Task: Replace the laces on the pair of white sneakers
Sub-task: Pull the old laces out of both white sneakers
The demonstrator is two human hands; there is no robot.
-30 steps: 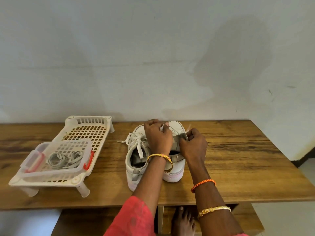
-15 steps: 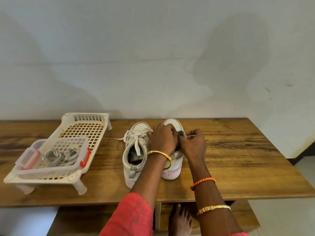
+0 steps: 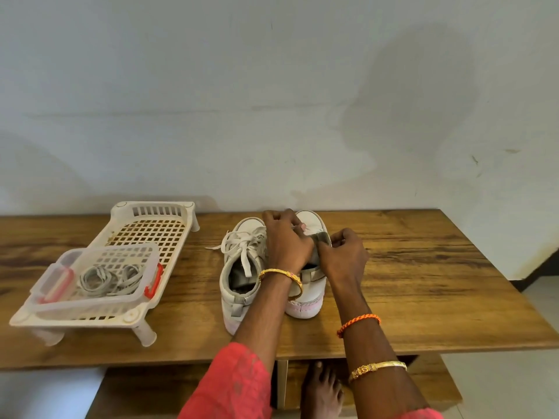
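Observation:
Two white sneakers stand side by side on the wooden table (image 3: 423,282), toes toward the wall. The left sneaker (image 3: 239,267) has its white lace tied in a bow. Over the right sneaker (image 3: 311,300) both hands are at work. My left hand (image 3: 287,240) has its fingers curled and pinches a thin lace end near the toe. My right hand (image 3: 344,255) grips the grey tongue of that shoe. The eyelets under the hands are hidden.
At the left stands a white perforated plastic rack (image 3: 145,231). On it sits a clear container (image 3: 54,282) with red clips, holding a bundle of grey laces (image 3: 109,278). The wall runs right behind the table. A bare foot (image 3: 320,388) shows below the front edge.
The left hand moved up toward the toe of the right sneaker, drawing the lace, then back and forth. The right hand stayed on the tongue. The camera shifted slightly.

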